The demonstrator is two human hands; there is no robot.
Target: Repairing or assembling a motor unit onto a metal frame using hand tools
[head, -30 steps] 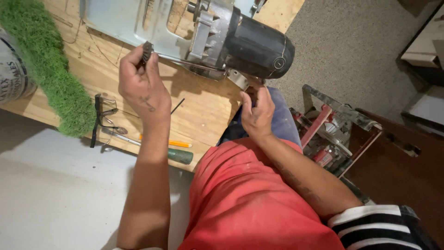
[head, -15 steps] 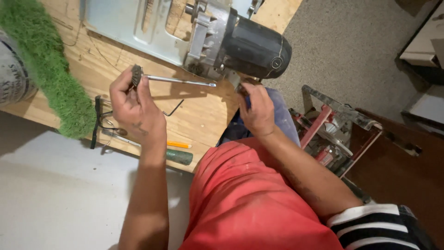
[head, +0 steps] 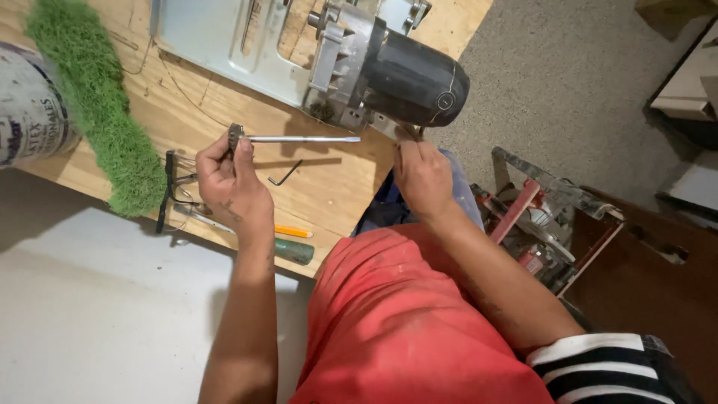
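The grey metal base plate (head: 217,41) runs off the top edge, so its full outline cannot be told. The white printed bucket (head: 30,112) is cut by the left edge. The right hand (head: 422,176) covers whatever it grips under the black cylindrical motor housing (head: 415,78); that part is hidden. The left hand (head: 232,183) hides part of the pair of dark-framed glasses (head: 173,191) and the tip of the green-handled screwdriver (head: 292,251). The red-framed power saw (head: 535,224) beside the knee is partly behind the forearm.
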